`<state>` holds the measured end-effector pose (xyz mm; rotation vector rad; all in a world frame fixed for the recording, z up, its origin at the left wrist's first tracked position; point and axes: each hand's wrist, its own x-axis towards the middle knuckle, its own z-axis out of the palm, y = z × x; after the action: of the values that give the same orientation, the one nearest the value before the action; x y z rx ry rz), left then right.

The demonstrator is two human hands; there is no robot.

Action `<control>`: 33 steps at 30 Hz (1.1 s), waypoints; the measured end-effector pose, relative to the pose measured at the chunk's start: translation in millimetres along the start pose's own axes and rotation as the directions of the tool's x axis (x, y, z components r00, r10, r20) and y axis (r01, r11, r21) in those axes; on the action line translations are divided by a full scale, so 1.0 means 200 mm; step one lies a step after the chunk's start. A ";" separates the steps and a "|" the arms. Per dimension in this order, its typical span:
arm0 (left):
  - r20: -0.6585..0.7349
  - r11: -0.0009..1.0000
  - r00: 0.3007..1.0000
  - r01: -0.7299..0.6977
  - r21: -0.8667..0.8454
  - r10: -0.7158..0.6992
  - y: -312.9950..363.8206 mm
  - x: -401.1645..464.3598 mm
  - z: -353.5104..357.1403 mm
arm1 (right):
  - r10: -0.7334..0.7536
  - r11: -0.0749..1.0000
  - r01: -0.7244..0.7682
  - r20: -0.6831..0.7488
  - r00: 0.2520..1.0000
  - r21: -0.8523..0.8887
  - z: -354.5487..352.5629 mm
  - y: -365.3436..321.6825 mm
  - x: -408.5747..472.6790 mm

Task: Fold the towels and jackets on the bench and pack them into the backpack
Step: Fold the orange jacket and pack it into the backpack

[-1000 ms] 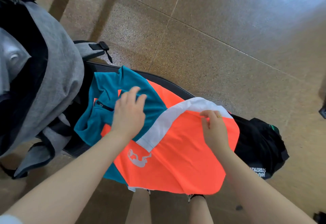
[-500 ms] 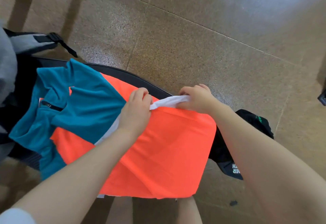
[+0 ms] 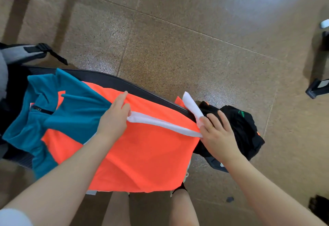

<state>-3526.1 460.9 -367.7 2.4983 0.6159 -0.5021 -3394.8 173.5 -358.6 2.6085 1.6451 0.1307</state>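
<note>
Jacket [image 3: 142, 154] on bench [image 3: 124, 85]; backpack [image 3: 10, 56] left, dark garment [image 3: 245, 133] right.

White short sleeve [image 3: 12, 217], bare forearms.
</note>
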 end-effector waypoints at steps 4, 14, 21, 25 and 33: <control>0.050 0.997 0.997 -0.059 0.049 0.057 -0.04 -0.03 0.04 | 0.000 0.997 -0.013 0.167 0.986 0.079 0.08 -0.18 -0.13; -0.191 0.929 0.912 -0.340 0.144 0.363 0.24 0.05 0.16 | 0.413 -0.450 -0.762 0.865 0.285 0.466 0.07 -0.08 -0.04; 0.022 0.861 0.910 -0.399 0.315 0.414 0.35 0.12 0.24 | 0.203 -0.703 -0.709 0.970 -0.134 0.049 0.32 -0.17 -0.08; -0.015 0.881 0.920 -0.371 0.293 0.393 0.35 0.13 0.21 | 0.363 -0.703 -0.699 0.912 -0.192 0.132 0.30 -0.18 -0.09; -0.184 0.942 0.936 -0.261 0.212 0.301 0.33 0.08 0.21 | 0.061 -0.998 0.015 0.997 -0.044 0.062 0.17 -0.31 -0.40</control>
<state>-3488.1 391.9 -384.0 2.7817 0.2871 -0.1886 -3480.7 127.0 -402.0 -0.9531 1.3090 0.7439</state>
